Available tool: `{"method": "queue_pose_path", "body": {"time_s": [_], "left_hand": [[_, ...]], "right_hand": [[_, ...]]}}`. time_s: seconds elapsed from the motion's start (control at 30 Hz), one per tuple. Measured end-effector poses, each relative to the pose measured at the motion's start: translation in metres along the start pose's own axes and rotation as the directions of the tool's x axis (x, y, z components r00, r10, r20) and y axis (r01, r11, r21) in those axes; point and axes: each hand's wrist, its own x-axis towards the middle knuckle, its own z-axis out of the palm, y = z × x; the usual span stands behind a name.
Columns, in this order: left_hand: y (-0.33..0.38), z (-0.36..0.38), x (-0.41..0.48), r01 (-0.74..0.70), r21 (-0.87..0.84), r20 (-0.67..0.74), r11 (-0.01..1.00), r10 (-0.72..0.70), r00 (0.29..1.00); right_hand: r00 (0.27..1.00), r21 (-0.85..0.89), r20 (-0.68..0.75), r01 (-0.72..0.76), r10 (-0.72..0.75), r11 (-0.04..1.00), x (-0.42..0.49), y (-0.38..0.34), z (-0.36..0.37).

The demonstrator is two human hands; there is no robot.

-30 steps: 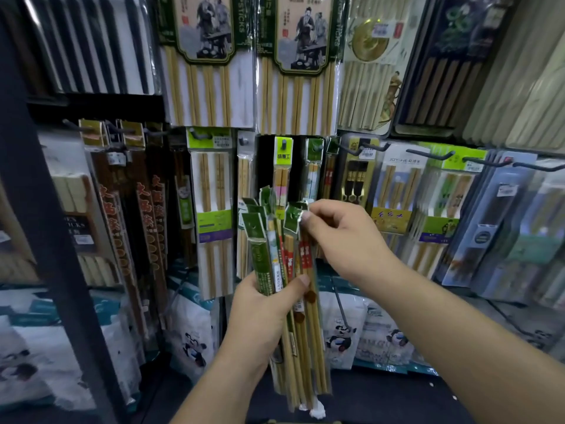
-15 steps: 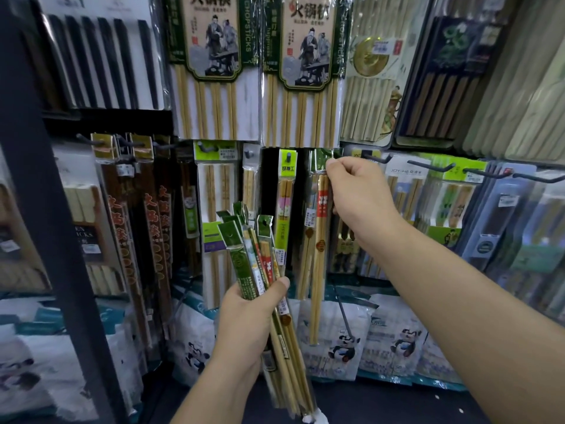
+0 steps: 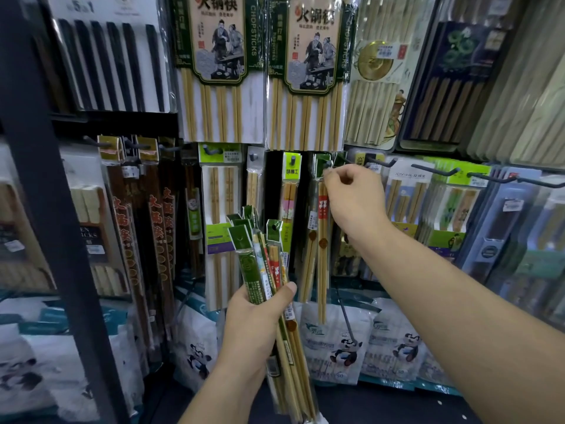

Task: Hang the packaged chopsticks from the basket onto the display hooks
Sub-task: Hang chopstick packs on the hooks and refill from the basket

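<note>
one pack point(image 3: 322, 240) hangs from your right hand point(image 3: 351, 203), whose grip pinches its green header card right at the display hook point(image 3: 328, 163), and i cannot tell whether the hole is over the tip yet. if you let go before it is threaded, the pack will likely drop toward the panda-printed bags point(image 3: 345, 347) below; your own fingers hide the hook end, so you would be working partly by feel. a push at an angle could crease the card or tear the hole. your left hand point(image 3: 253, 316) has its grip wrapped round a bundle of packs point(image 3: 269, 264), thumb across the front, and they fan out loosely at the top; a slack squeeze while you watch the hook could let one slide out. the pack at the hook is a slim clear sleeve of pale bamboo sticks, with a red band of white characters near the top and a small brown round mark lower down, hanging roughly upright just beside the lime-headed pack point(image 3: 292, 169) on the next hook to the left. the basket is not in view.
</note>
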Motion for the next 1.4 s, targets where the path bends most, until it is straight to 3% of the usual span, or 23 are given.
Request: {"method": "queue_pose_path", "body": {"time_s": [0.27,0.7,0.8,0.9,0.97,1.23,1.4], "left_hand": [[0.0,0.003,-0.002,-0.021,0.007,0.012,1.0,0.021,1.0],[0.0,0.0,-0.001,-0.014,0.029,-0.016,0.999,0.014,1.0],[0.001,-0.001,-0.001,-0.018,0.03,-0.011,0.999,0.018,1.0],[0.002,0.001,-0.001,-0.026,0.035,0.016,0.999,0.026,1.0],[0.003,0.002,-0.002,-0.044,0.025,0.042,0.999,0.043,0.998],[0.004,0.004,-0.004,-0.031,-0.001,0.083,1.0,0.031,0.996],[0.001,0.001,0.0,0.011,-0.048,0.017,0.999,-0.01,1.0]], "right_hand": [[0.996,0.013,-0.091,0.009,-0.008,1.0,0.004,0.011,0.014],[0.982,0.111,-0.11,-0.144,0.156,0.983,-0.014,0.018,0.014],[0.979,0.045,0.091,-0.185,0.18,0.982,-0.04,0.016,0.003],[0.882,-0.059,0.442,-0.152,0.163,0.987,-0.065,0.011,-0.004],[0.837,-0.065,0.535,-0.091,0.112,0.994,-0.074,0.011,-0.007],[0.816,-0.024,0.575,-0.051,0.055,0.998,-0.077,0.016,-0.008],[0.91,0.072,0.415,-0.054,0.02,0.996,-0.063,0.008,-0.012]]}}
